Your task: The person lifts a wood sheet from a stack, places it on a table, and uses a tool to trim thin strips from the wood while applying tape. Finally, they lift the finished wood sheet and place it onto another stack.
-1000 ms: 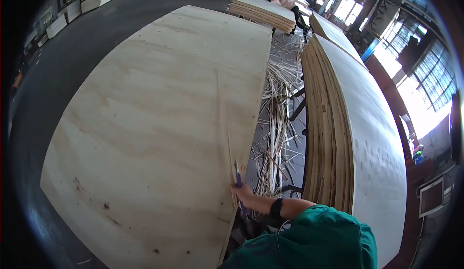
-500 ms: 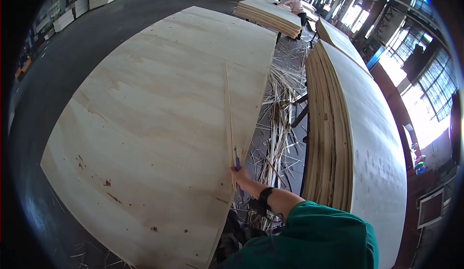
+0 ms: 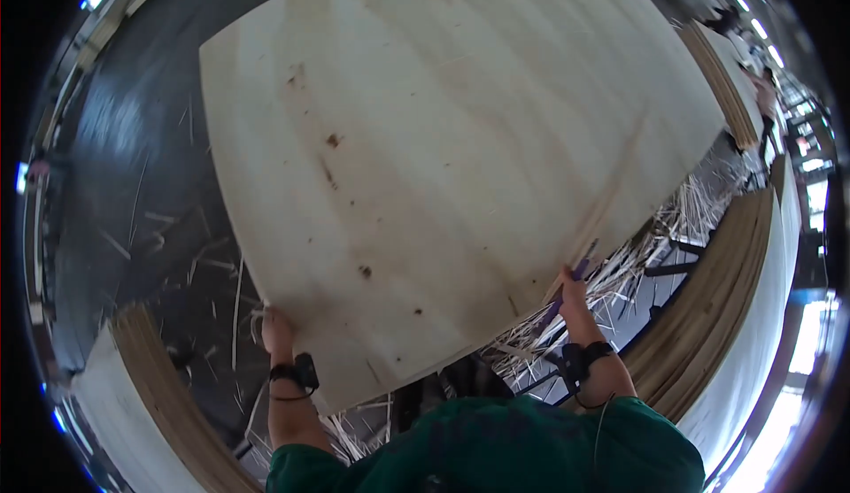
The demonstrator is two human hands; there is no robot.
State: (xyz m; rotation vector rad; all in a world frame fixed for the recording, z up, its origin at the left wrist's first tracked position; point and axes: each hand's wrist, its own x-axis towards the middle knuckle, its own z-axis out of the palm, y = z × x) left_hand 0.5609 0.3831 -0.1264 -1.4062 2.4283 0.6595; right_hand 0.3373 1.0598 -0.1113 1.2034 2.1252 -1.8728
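Note:
A large pale plywood sheet [image 3: 452, 139] with knots and dark blemishes fills the middle of the view. My left hand [image 3: 276, 329] grips its near left corner, fingers curled at the edge; pale splinters show beside them. My right hand [image 3: 572, 288] is shut on a long, slim tool with a purple handle [image 3: 580, 267], resting on the sheet's near right edge. A faint, lighter strip runs along the sheet beyond the tool.
Stacks of plywood stand at the near left [image 3: 155, 404] and right [image 3: 708, 316], with another [image 3: 717, 77] at the far right. Wood offcuts [image 3: 691, 201] litter the grey floor [image 3: 133, 165]. A co-worker in pink [image 3: 763, 99] stands by the far stack, near another dark-clothed person [image 3: 724, 22].
The view has swung down and left over the sheet. My left hand has come into view, gripping the near left corner. My right hand still holds the purple tool at the right edge.

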